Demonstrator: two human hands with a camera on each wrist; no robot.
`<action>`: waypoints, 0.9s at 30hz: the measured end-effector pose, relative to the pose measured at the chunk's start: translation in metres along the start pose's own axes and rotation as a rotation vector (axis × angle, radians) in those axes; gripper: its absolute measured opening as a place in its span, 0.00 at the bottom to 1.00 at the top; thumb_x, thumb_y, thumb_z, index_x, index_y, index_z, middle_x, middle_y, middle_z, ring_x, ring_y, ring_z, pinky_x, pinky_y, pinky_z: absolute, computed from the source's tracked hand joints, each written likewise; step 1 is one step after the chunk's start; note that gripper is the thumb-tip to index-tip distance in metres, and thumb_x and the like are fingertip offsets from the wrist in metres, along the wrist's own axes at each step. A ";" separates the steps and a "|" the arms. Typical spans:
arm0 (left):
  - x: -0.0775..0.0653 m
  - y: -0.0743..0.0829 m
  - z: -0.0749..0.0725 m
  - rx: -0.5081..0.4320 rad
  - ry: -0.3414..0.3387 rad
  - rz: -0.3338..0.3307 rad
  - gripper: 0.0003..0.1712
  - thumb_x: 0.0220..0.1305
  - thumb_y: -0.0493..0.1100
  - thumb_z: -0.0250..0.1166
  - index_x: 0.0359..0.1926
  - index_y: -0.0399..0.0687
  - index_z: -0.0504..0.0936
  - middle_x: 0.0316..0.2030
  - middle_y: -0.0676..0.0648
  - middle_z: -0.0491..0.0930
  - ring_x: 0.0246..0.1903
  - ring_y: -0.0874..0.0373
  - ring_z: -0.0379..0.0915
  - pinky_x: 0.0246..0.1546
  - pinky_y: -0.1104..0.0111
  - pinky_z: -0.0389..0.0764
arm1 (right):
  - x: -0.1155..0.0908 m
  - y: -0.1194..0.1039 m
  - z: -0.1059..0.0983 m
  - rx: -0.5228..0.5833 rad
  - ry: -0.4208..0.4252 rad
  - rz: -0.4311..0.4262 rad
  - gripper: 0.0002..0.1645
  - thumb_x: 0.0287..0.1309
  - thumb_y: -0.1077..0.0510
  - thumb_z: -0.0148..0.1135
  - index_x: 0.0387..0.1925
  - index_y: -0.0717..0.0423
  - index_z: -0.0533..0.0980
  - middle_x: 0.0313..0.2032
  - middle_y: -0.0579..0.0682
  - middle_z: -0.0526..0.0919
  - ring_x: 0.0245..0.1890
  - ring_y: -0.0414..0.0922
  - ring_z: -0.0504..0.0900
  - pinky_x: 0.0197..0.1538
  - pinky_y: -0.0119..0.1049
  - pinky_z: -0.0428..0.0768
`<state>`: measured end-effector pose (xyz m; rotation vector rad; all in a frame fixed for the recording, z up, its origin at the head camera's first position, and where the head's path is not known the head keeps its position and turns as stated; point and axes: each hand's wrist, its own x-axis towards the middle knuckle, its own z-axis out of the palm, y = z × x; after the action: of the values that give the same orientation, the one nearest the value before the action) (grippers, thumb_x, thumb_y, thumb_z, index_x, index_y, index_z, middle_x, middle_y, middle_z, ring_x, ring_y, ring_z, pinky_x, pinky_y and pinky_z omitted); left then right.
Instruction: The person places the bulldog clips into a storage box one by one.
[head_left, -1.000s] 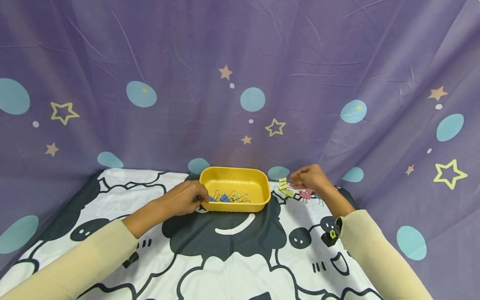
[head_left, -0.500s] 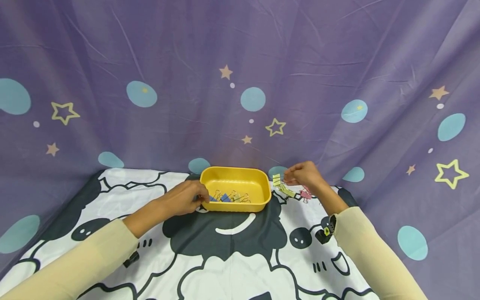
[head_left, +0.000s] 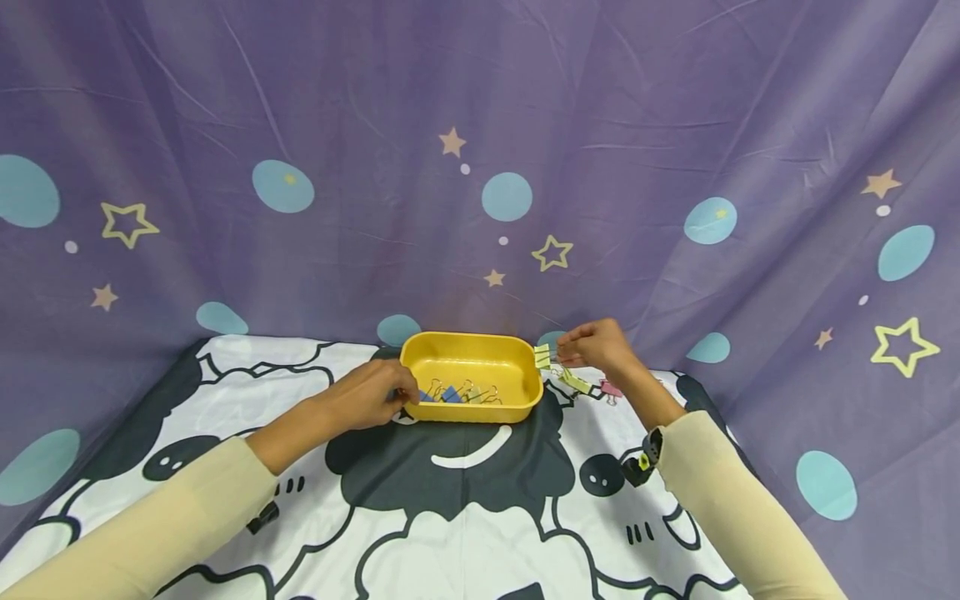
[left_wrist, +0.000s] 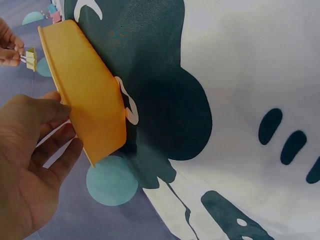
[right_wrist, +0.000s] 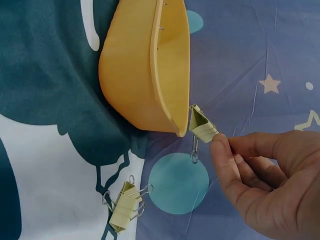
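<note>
A yellow tray (head_left: 480,414) stands near the back edge of the cloth-covered surface, with blue and pale yellow binder clips (head_left: 452,395) inside. My left hand (head_left: 372,396) grips the tray's left rim between thumb and fingers, as the left wrist view shows. My right hand (head_left: 596,346) pinches a pale yellow binder clip (right_wrist: 204,129) just outside the tray's right end, raised off the cloth. Below it on the cloth lies another yellow binder clip (right_wrist: 125,207). A pink binder clip (head_left: 611,389) lies to its right, partly behind the right wrist in the head view.
A white cloth (head_left: 450,550) with dark cartoon sheep drawings covers the surface. Behind it hangs a purple curtain (head_left: 375,208) printed with stars and dots, close to the tray's far side.
My right hand has moved left toward the tray, carrying the pale yellow binder clip up to its right end. The left hand and the tray have stayed in place.
</note>
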<state>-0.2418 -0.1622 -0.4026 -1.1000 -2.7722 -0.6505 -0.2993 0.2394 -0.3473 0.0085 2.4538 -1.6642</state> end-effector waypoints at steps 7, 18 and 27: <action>0.001 0.001 0.000 0.005 -0.005 -0.001 0.13 0.68 0.27 0.74 0.42 0.50 0.96 0.43 0.53 0.94 0.48 0.54 0.88 0.56 0.53 0.92 | 0.002 -0.002 0.007 0.004 -0.004 -0.009 0.22 0.73 0.71 0.68 0.63 0.83 0.80 0.49 0.71 0.93 0.36 0.44 0.96 0.53 0.42 0.95; 0.001 0.002 0.000 0.008 0.003 0.003 0.13 0.69 0.28 0.74 0.42 0.50 0.96 0.43 0.53 0.94 0.48 0.54 0.88 0.55 0.53 0.92 | 0.001 -0.006 0.017 -0.040 -0.015 -0.046 0.19 0.76 0.70 0.67 0.61 0.80 0.82 0.55 0.75 0.90 0.46 0.56 0.98 0.51 0.41 0.95; 0.000 0.002 0.000 0.014 0.010 0.018 0.12 0.68 0.28 0.75 0.42 0.50 0.96 0.43 0.53 0.94 0.47 0.54 0.88 0.53 0.56 0.92 | 0.003 -0.005 0.026 -0.058 0.001 -0.044 0.15 0.73 0.70 0.69 0.56 0.77 0.86 0.55 0.74 0.91 0.42 0.51 0.97 0.54 0.46 0.95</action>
<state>-0.2409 -0.1610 -0.4014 -1.1140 -2.7506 -0.6327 -0.2992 0.2135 -0.3521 -0.0526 2.5199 -1.6101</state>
